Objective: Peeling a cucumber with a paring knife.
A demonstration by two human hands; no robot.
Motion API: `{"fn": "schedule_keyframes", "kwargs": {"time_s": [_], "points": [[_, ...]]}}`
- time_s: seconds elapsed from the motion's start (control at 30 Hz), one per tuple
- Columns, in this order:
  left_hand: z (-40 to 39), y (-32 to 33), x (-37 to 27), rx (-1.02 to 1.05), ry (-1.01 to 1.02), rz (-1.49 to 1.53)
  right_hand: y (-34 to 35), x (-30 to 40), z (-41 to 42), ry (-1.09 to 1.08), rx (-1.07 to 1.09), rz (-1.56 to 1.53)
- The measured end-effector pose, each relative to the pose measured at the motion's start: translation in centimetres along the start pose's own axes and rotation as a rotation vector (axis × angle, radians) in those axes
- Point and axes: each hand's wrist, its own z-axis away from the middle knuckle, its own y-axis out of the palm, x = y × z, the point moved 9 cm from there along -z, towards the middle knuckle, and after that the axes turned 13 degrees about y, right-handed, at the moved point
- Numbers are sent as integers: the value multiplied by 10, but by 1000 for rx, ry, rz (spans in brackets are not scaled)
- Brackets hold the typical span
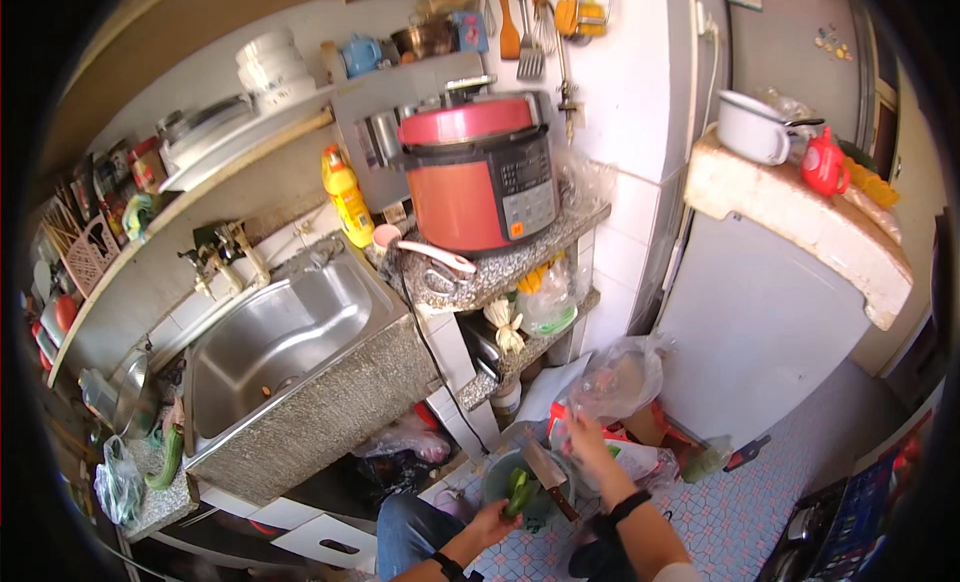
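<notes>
Low near the floor, my left hand [493, 523] holds a green pepper [519, 492] over the left side of a round, pale green basin [493, 473]. A cleaver [546, 471] with a wooden handle lies across the basin, its blade pointing to the far side. My right hand [586, 438] is right of the cleaver, raised over the bags beside the basin; it is blurred, and whether its fingers hold anything does not show. A clear plastic bag [619, 375] stands just beyond it.
A stainless steel sink [300, 334] is at the left. A red electric pressure cooker [480, 184] stands on the stone counter [517, 270]. A white cabinet or appliance [757, 312] is at the right, with a white pot [750, 131] on top. A black cord [435, 357] hangs from the counter.
</notes>
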Motion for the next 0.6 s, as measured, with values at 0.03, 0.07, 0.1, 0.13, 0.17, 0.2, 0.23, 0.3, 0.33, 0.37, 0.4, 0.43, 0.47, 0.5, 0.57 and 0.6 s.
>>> {"fn": "schedule_keyframes", "kwargs": {"time_s": [0.03, 0.07, 0.1, 0.13, 0.17, 0.2, 0.23, 0.3, 0.33, 0.37, 0.4, 0.43, 0.47, 0.5, 0.57, 0.6], "points": [[6, 8, -1, 18, 14, -6, 5, -13, 26, 91, -5, -28], [8, 20, 4, 53, 26, -39, 0, -36, 33, 121, 5, 44], [13, 30, 7, 84, 38, -70, -5, -67, 37, 155, 16, 117], [19, 34, 7, 113, 41, -104, 1, -98, 46, 201, 110, 47], [24, 43, 6, 129, 50, -106, 3, -120, 55, 246, 197, -21], [32, 53, 8, 161, 54, -141, 1, -129, 64, 231, 195, -17], [40, 62, 10, 191, 56, -176, 0, -142, 78, 297, 179, -98], [53, 76, 8, 222, 121, -214, 4, -147, 108, 360, 166, -173], [61, 77, 5, 237, 183, -251, 18, -133, 137, 417, 236, -298], [64, 79, 8, 244, 179, -250, 26, -121, 159, 469, 294, -431], [64, 78, 8, 215, 222, -293, 27, -114, 171, 466, 286, -435], [64, 76, 6, 185, 265, -336, 27, -107, 180, 424, 270, -368], [65, 74, 10, 188, 257, -338, 27, -104, 189, 383, 256, -302], [66, 80, 14, 242, 271, -313, 25, -111, 191, 379, 239, -312], [65, 80, 19, 291, 281, -288, 17, -99, 191, 49, 114, -13], [64, 80, 22, 305, 262, -276, 16, -100, 193, 67, 80, -44]]}}
